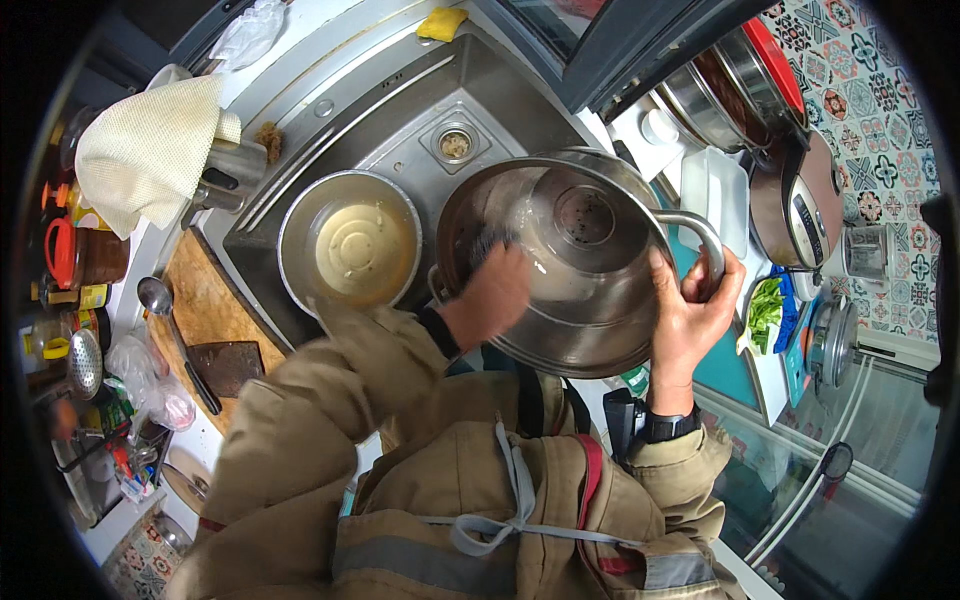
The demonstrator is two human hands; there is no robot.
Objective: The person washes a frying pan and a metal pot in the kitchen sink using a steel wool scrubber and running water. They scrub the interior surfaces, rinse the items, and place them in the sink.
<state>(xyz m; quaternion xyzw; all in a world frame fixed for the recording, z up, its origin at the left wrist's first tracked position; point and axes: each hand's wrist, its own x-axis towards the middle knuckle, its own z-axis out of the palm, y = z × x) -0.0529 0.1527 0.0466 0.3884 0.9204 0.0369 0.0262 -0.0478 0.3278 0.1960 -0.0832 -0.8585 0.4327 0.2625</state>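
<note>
A large stainless steel pan [592, 300] with loop handles is tilted over the sink's near right part, with dark specks on its inner bottom. My right hand [694, 307] grips its right handle, thumb along the rim. Inside the pan, my left hand [491, 292] is closed on a dark scrubber [487, 246], pressed to the wall; both are blurred by motion. To the left, a metal basin [352, 240] holding shallow cloudy liquid sits in the steel sink [517, 101]. The sink's drain strainer [454, 142] holds pale scraps.
On the left, a wooden cutting board [199, 285] bears a ladle [156, 295] and a cleaver [229, 367]. A yellow sponge [442, 24] lies behind the sink. At right stand a rice cooker [806, 202], a plastic container [716, 199] and cut greens [765, 311].
</note>
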